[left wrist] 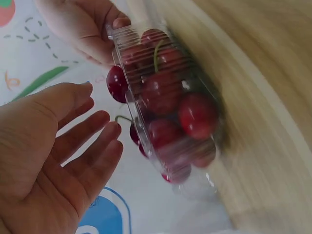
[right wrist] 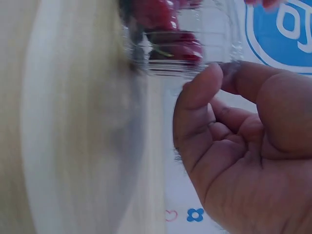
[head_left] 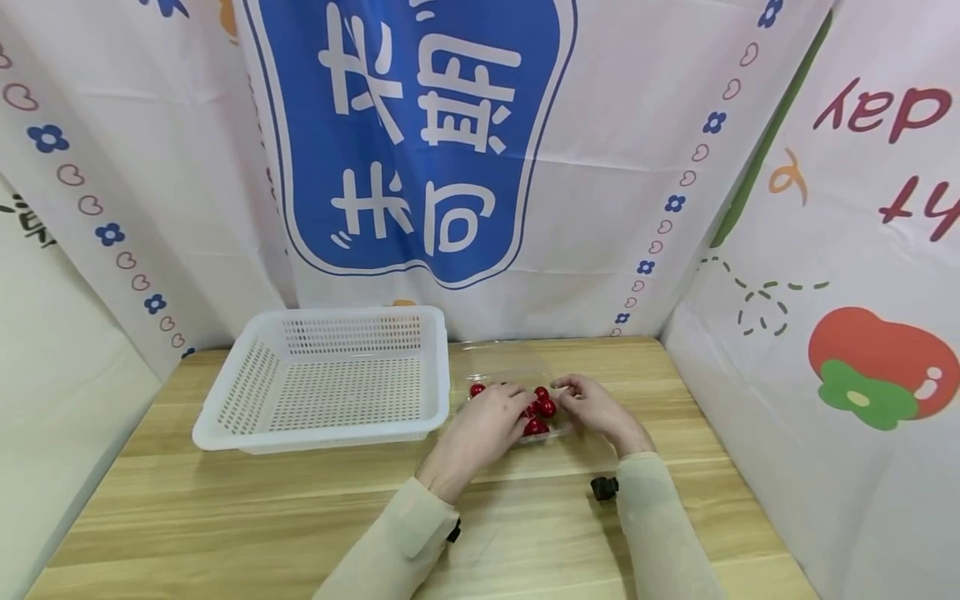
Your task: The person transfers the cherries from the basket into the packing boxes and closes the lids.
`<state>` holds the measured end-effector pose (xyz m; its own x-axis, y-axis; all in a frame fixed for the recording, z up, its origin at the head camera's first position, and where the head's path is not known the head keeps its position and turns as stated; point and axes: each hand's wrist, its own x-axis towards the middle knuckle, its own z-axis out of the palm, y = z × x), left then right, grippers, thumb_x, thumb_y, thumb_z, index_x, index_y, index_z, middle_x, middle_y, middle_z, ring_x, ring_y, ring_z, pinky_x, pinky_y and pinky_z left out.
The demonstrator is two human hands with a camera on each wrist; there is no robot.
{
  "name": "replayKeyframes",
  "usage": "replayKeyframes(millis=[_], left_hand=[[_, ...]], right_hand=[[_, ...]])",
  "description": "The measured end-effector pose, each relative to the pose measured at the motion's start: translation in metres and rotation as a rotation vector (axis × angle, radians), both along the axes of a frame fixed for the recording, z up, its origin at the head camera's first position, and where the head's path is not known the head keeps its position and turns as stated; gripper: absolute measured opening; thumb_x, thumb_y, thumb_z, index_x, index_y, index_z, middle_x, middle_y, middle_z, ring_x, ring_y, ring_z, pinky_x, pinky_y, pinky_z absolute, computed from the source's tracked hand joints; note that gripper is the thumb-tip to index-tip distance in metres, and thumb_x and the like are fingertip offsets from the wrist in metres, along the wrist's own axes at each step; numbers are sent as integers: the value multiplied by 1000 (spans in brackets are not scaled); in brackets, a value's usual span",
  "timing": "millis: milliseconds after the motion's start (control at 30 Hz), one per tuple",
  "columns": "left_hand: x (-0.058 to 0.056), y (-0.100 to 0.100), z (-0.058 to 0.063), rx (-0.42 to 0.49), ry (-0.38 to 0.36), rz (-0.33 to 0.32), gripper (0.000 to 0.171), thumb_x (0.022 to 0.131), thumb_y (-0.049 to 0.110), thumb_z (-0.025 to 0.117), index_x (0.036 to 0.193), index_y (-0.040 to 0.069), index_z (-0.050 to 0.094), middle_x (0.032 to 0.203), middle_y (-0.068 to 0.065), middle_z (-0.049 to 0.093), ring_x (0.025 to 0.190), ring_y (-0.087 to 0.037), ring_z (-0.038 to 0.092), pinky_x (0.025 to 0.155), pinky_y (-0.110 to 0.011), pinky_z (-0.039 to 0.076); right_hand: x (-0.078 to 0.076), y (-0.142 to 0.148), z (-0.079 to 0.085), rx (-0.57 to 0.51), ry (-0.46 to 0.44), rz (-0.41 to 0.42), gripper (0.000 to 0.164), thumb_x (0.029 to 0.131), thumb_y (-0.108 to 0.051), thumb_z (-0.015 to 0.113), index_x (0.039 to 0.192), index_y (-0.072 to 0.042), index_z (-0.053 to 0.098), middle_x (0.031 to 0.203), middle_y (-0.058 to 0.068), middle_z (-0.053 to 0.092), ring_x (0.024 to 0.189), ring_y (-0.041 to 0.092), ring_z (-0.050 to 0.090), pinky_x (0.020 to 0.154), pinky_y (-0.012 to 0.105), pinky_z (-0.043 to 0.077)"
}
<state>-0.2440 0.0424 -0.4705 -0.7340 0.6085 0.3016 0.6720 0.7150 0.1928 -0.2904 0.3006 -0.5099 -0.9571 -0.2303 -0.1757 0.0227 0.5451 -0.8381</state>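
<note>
A clear plastic box (left wrist: 134, 100) of dark red cherries (left wrist: 161, 92), some with green stems, rests on the table right of the basket. My left hand (head_left: 487, 421) is over the box's left part, hiding some of the fruit. In the left wrist view its fingers (left wrist: 100, 146) are loosely bent beside the rim with nothing between them. With thumb and forefinger, my right hand (head_left: 596, 408) pinches the rim at the box's right end; its other fingers are curled in. Behind the fruit stands a clear plastic flap (head_left: 498, 357).
A white slotted plastic basket (head_left: 322, 432) stands left of the box, near the table's back edge. The wooden table (head_left: 247, 517) is bordered by printed cloth (head_left: 585, 208) behind and on the right. A small black device (head_left: 603, 488) sits at the right sleeve.
</note>
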Motion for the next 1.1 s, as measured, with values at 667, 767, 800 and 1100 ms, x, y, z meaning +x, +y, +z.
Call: replayKeyframes(millis=[667, 767, 800, 1100], left_hand=[[30, -20, -8, -319, 104, -62, 16, 103, 14, 87, 117, 22, 87, 110, 6, 83, 95, -12, 73, 79, -25, 64], [28, -21, -9, -332, 110, -69, 18, 101, 12, 88, 116, 23, 87, 110, 7, 83, 95, -12, 73, 80, -25, 65], [27, -21, -8, -334, 113, -72, 19, 100, 11, 89, 115, 23, 87, 110, 7, 84, 94, -11, 74, 81, -25, 65], [27, -26, -9, -298, 143, -85, 17, 100, 9, 88, 107, 25, 87, 103, 10, 85, 91, -8, 74, 82, -26, 64]], right_hand=[[-41, 24, 35, -9, -89, -2, 57, 125, -11, 49, 171, 19, 36, 166, 44, 55, 154, 56, 63, 129, 54, 60], [-51, 23, 37, 26, -117, 45, 58, 124, -10, 50, 172, 20, 35, 166, 42, 58, 153, 53, 65, 129, 53, 60], [-54, 23, 37, 39, -129, 62, 58, 124, -10, 51, 172, 19, 36, 165, 41, 60, 153, 52, 66, 129, 52, 60], [-71, 17, 35, 85, -194, 101, 70, 120, -12, 60, 175, 19, 29, 165, 38, 62, 146, 47, 72, 127, 49, 63]])
